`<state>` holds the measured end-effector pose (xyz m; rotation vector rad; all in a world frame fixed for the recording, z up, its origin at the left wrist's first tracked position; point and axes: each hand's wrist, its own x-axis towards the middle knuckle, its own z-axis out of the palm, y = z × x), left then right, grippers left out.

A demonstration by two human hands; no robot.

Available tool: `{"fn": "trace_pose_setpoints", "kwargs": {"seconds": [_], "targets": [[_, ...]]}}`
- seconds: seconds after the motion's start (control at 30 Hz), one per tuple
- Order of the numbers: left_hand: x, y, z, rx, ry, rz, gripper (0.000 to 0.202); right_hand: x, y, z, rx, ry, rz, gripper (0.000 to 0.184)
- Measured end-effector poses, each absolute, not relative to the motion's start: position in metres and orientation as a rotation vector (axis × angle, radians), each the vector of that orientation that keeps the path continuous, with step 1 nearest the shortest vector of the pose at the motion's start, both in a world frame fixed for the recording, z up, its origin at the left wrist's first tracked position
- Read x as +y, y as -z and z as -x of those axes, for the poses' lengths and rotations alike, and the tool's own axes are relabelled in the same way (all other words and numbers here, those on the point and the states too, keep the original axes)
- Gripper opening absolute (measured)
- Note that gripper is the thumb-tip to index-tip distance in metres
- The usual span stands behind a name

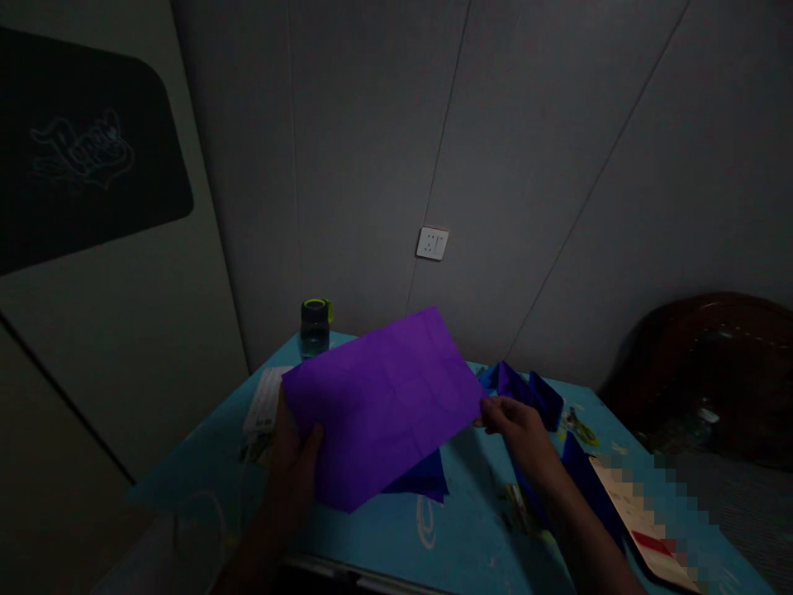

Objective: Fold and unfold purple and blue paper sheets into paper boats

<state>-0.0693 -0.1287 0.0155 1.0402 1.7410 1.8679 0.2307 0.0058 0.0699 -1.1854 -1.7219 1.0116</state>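
A purple sheet of paper [387,397] is held up at a tilt above the blue table. My left hand [297,463] grips its left side, thumb in front and the other fingers hidden behind the sheet. At the right corner, my right hand [505,415] pinches the paper between thumb and fingers. Below the sheet, dark blue paper [424,479] lies partly covered on the table. Folded blue and purple paper pieces [526,392] rest just beyond my right hand.
A dark bottle with a green-rimmed lid [315,329] stands at the back left of the table [396,537]. A white box-like object [268,405] lies near my left hand. Beside my right forearm are a dark blue sheet [595,496] and a beige, partly blurred object [644,521].
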Motion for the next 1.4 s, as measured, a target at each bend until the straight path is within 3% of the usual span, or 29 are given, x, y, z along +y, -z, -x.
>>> {"fn": "trace_pose_setpoints", "kwargs": {"seconds": [0.13, 0.33, 0.6, 0.7, 0.77, 0.87, 1.03, 1.2, 1.4], "targets": [[-0.132, -0.008, 0.058, 1.810, -1.817, -0.962, 0.089, 0.014, -0.064, -0.220, -1.679, -0.604, 1.241, 0.047], [-0.153, 0.002, 0.038, 1.588, -1.513, -1.092, 0.057, 0.059, -0.080, -0.208, -1.621, -0.464, 1.182, 0.049], [-0.135, -0.006, 0.010, 1.149, -1.328, -0.903, 0.097, 0.102, -0.083, -0.159, -1.797, -0.328, 1.316, 0.062], [-0.134, 0.004, 0.008, 1.153, -1.305, -0.866, 0.094, 0.055, -0.060, -0.161, -1.992, -0.129, 1.345, 0.053], [-0.140, 0.011, 0.014, 1.226, -1.295, -0.883, 0.081, 0.018, -0.042, -0.172, -2.079, -0.158, 1.403, 0.043], [-0.149, 0.011, 0.036, 1.409, -1.213, -1.027, 0.056, -0.019, -0.018, -0.189, -2.120, -0.286, 1.466, 0.042], [-0.131, -0.004, 0.074, 2.011, -1.237, -1.312, 0.042, -0.022, 0.000, -0.198, -2.084, -0.604, 1.513, 0.047], [-0.111, 0.007, 0.076, 2.096, -1.051, -1.590, 0.045, -0.014, 0.003, -0.191, -2.094, -0.764, 1.510, 0.050], [-0.114, 0.013, 0.071, 2.093, -0.922, -1.627, 0.045, -0.018, 0.010, -0.191, -2.041, -0.804, 1.435, 0.040]]}}
